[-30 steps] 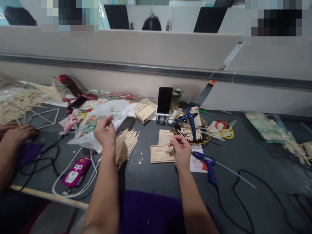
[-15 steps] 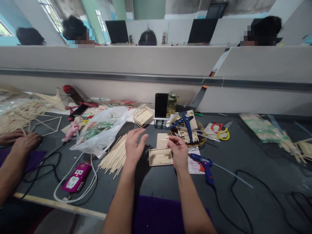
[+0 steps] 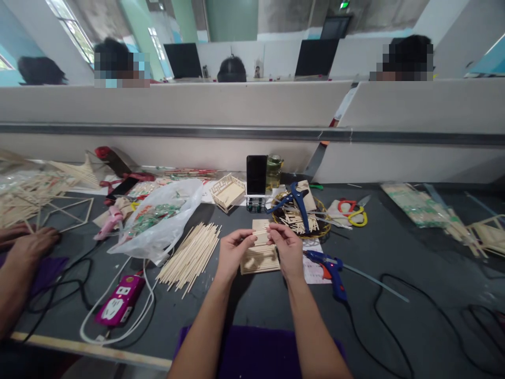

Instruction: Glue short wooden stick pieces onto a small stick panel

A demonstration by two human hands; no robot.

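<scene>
Between the fingertips of my left hand (image 3: 234, 255) and my right hand (image 3: 288, 250) is a short, thin wooden stick (image 3: 260, 232). Both hands are closed in a pinch; whether it is one stick or more is too small to tell. Just below them, on the dark table, rests a small shallow box made of wooden sticks (image 3: 260, 264), partly hidden by my fingers. A flat light-wood piece (image 3: 259, 225) lies behind the hands. Left of my left hand, a loose pile of long wooden sticks (image 3: 191, 258) is spread out. A blue glue gun (image 3: 333, 268) lies to the right.
A round basket (image 3: 327, 229) holds short sticks and blue pliers (image 3: 300, 205). Scissors (image 3: 357, 213), a plastic bag (image 3: 158, 221), a stick model (image 3: 228, 193), an upright phone (image 3: 256, 175) and a purple power strip (image 3: 121, 300) surround the work area. A co-worker's hand (image 3: 37, 245) is at left.
My left hand, open before, has moved right and closed on the stick held by my right hand. The view has shifted slightly.
</scene>
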